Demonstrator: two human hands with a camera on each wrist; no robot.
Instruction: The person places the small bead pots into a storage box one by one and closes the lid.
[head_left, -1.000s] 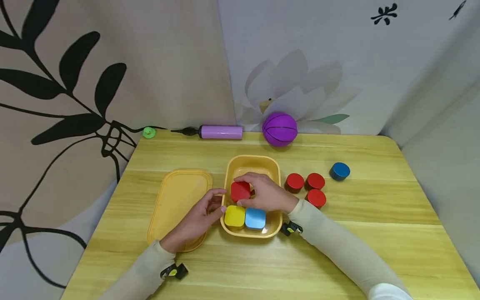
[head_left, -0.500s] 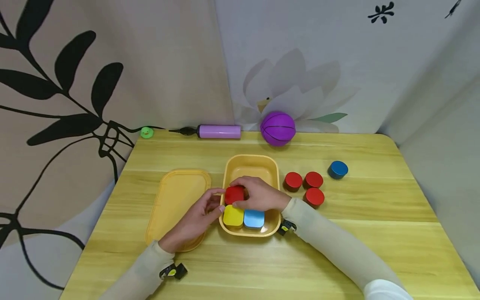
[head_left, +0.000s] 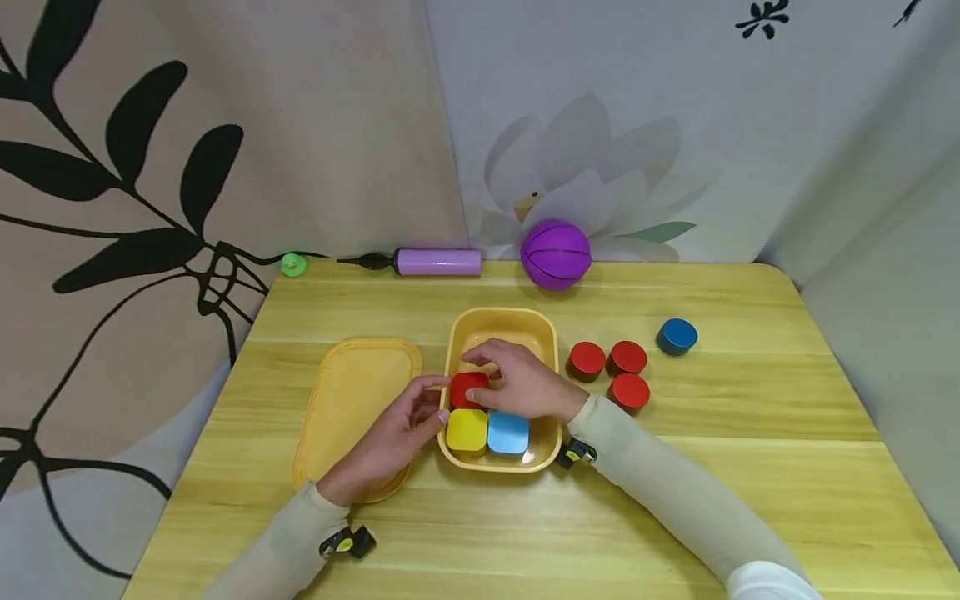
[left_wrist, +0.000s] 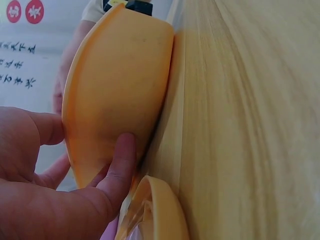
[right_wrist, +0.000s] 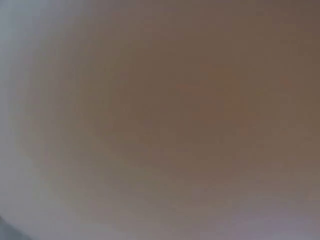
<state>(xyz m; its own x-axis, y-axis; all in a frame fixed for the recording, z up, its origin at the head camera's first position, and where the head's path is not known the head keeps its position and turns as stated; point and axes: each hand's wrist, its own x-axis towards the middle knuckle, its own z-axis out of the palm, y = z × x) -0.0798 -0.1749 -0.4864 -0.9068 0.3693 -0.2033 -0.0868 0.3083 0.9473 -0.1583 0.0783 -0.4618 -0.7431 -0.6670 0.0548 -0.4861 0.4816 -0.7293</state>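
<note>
In the head view a yellow-orange box (head_left: 540, 329) holds a red rounded block (head_left: 467, 388), a yellow block (head_left: 467, 430) and a light blue block (head_left: 508, 434). My right hand (head_left: 528, 379) is over the box with its fingers spread. Its thumb overlaps the red block's right side; the index finger stands off from the block. At the box's left side is my left hand (head_left: 390, 437). The left wrist view shows its thumb and a finger touching the outer wall of the box (left_wrist: 122, 70) near the rim. The right wrist view is a brown blur.
Left of the box lies a matching lid (head_left: 352, 400), partly under my left hand. Several round pieces stand to the right: red ones (head_left: 626, 357) and a dark blue one (head_left: 677, 337). A purple ball (head_left: 556, 255), a purple pump (head_left: 438, 262) and a green duck (head_left: 293, 265) line the back edge.
The red block was moved left and down in the box, beside the left wall and behind the yellow block. My right fingers have since spread and let go of it. My left hand stayed put.
</note>
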